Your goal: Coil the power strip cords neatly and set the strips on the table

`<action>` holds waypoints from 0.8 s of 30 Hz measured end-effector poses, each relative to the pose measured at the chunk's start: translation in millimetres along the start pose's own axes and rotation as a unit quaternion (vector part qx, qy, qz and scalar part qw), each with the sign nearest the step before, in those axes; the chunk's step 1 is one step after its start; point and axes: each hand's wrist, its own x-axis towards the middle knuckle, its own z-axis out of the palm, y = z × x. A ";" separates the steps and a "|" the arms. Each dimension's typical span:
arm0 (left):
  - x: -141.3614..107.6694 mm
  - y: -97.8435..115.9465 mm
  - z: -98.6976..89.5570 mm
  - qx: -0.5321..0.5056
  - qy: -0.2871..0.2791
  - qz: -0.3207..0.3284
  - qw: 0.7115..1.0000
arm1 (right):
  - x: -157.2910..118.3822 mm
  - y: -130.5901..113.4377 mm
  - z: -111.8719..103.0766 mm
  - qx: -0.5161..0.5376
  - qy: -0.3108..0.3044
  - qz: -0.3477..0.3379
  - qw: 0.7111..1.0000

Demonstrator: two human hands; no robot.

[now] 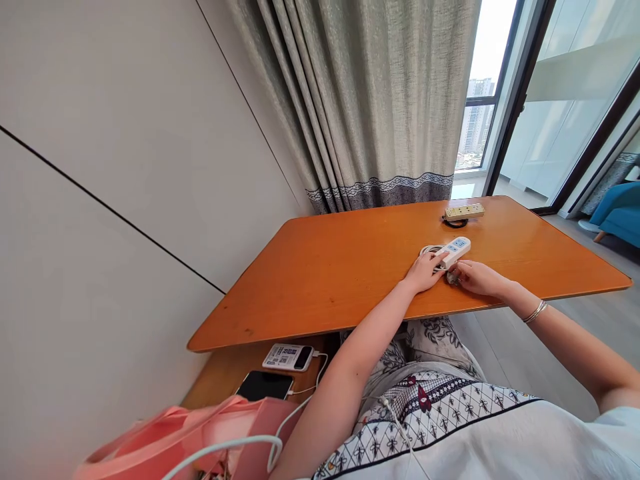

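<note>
A white power strip (456, 251) with bluish socket faces lies slanted near the table's front right. Its white cord (431, 250) is coiled beside and partly beneath it. My left hand (424, 272) is closed on the strip's near end, fingers over the strip and the coil. Just right of it, my right hand (479, 277) is pinched at the strip's near side. Its fingertips hold a small greyish piece (453, 277), perhaps the plug, too small to make out. Farther back sits a cream power strip (465, 212) with a black cord (455, 223) bundled in front.
The orange wooden table (320, 267) has a front edge close to my body. On a lower surface at left lie a white power bank (287, 357) and a dark phone (264, 385), joined by white cables. A pink bag (200, 433) stands nearest. A curtain (380, 100) hangs behind.
</note>
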 end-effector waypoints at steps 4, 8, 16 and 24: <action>0.2 -1.3 0.6 -0.008 0.002 0.000 1.000 | -6.4 -5.0 -11.4 0.028 -0.042 0.006 0.999; 0.4 -1.8 1.3 -0.015 0.005 -0.005 1.000 | -10.0 -9.7 -25.1 0.078 -0.065 0.039 0.994; -1.5 -0.6 -0.6 -0.009 0.001 -0.003 1.000 | 6.2 -3.9 -26.2 0.066 -0.088 -0.044 0.993; -2.1 -0.1 -0.9 0.001 0.004 -0.004 1.000 | 1.7 3.3 -26.3 0.119 -0.098 0.043 0.987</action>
